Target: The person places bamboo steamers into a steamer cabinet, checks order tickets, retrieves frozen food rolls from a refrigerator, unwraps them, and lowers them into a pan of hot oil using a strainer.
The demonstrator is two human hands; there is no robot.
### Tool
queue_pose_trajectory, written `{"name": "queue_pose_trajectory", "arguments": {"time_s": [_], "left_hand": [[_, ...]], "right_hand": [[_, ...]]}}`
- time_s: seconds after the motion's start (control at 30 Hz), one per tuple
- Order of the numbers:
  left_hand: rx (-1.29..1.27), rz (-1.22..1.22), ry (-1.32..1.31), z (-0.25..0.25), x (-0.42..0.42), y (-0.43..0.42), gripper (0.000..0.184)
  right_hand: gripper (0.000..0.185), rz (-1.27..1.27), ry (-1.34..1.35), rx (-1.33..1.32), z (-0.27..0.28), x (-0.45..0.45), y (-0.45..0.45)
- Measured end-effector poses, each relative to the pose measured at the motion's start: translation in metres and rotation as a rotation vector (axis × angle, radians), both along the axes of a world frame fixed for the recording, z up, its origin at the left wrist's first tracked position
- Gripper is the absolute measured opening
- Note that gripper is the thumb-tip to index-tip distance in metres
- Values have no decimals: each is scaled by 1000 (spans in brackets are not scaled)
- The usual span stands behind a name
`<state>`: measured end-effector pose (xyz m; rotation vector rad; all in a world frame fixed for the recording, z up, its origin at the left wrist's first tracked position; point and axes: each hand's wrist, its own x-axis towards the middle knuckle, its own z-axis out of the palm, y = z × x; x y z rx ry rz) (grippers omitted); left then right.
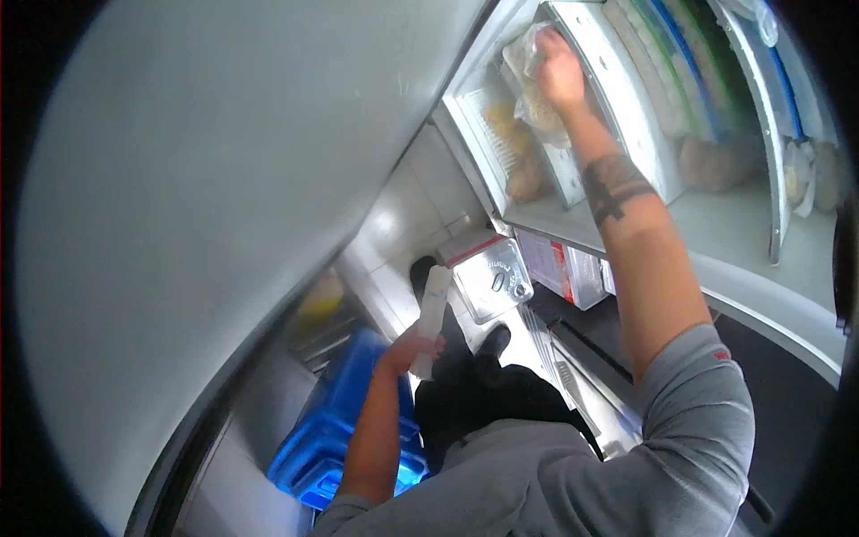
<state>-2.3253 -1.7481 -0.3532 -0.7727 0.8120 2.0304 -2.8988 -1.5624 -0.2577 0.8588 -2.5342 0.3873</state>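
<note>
My right hand reaches into the open fridge or freezer, its fingers closed on a clear plastic bag with pale contents. That bag sits against a white shelf divider, above yellowish-brown food in a lower section. Low on my left side, my left hand is wrapped round a long, pale, narrow object, perhaps a plastic container seen edge-on. What is inside it cannot be made out.
A large grey door fills the left. Zip bags with green and blue closures stand in the upper compartments. On the floor are a metal tin, boxes with clear sides, and blue plastic bins by my left arm.
</note>
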Motion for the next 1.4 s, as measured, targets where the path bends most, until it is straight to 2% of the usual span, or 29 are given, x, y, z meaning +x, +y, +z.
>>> {"name": "queue_pose_trajectory", "arguments": {"time_s": [0.07,0.1,0.17,0.2,0.27,0.3,0.5,0.57,0.67,0.73,0.77,0.83,0.97,1.07,1.13,1.17,1.23,1.27,1.3,1.37,1.4], "left_hand": [[27,11,3,-1,0,-2,57],[27,11,2,-3,1,-1,57],[-3,22,18,-7,3,0,53],[-4,20,17,-8,3,-1,53],[-22,31,7,-6,1,-2,52],[-21,30,6,-6,1,-2,52],[-92,-21,3,-10,0,-2,54],[-177,-20,-3,-7,-1,0,54],[-122,59,-50,2,-5,3,53],[-343,-32,-44,7,-6,-2,51],[-336,-41,-33,1,-4,-7,51],[-530,-178,54,3,-6,-15,47],[-487,-120,-48,28,-14,-24,44],[-566,-53,-37,9,-3,-36,46],[-679,-57,-37,6,1,-51,49],[-686,-49,-45,10,2,-59,49],[-848,-125,73,46,-14,-76,42],[-905,-104,120,43,-9,-83,33],[-910,-104,117,44,-9,-89,33],[-849,-30,57,46,-11,-97,51],[-852,-32,52,51,-11,-99,51]], "right_hand": [[57,-184,-372,-57,17,-6,-7],[57,-185,-373,-56,4,-15,-6],[45,-418,28,29,-33,-42,-3],[45,-419,26,28,-25,-49,-2],[50,-581,-755,249,0,-62,-5],[51,-548,-785,249,5,-64,-5],[57,-369,-545,285,12,-49,-10],[59,-366,-526,279,12,-45,-11],[62,-417,-518,249,14,-40,-13],[64,-454,-485,227,14,-37,-15],[66,-468,-457,220,16,-31,-17],[68,-470,-252,267,0,-28,-15],[62,-465,-327,44,-14,-23,-14],[57,-297,-437,-2,36,11,-15],[55,-460,-624,92,47,29,-19],[55,-448,-630,90,49,41,-18],[49,-387,-334,71,51,65,-19],[52,-457,-382,164,53,66,-24],[52,-454,-385,159,49,61,-24],[58,-410,-459,118,37,39,-17],[58,-409,-465,116,36,27,-12]]}}
